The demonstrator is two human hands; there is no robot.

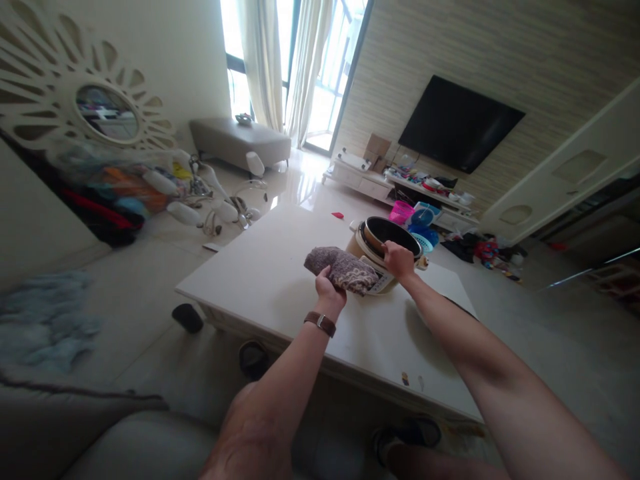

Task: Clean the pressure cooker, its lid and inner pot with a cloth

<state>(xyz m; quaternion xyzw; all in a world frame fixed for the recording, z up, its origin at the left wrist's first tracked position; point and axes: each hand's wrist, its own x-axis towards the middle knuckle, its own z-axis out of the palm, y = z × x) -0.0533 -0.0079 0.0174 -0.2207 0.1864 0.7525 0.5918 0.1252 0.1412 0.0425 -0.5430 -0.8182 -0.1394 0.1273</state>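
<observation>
My left hand (330, 291) is closed around a rolled or folded grey-brown towel (345, 268), held above the table just left of an electric cooker (356, 245). The towel's patterned end overlaps the cooker's front panel. My right hand (399, 260) is at the cooker's near rim, its fingers closed on the edge of the dark inner pot (393, 231). The cooker has no lid on it, and its mouth faces up. My right fingertips are partly hidden by the hand itself.
The cooker stands on a white table (260, 267). A small red item (337, 215) lies near the far edge; small bits (405, 379) lie near the front. Beyond are a pink basket (401, 212) and blue plastic ware. A lamp with several white shades (225, 210) is at left.
</observation>
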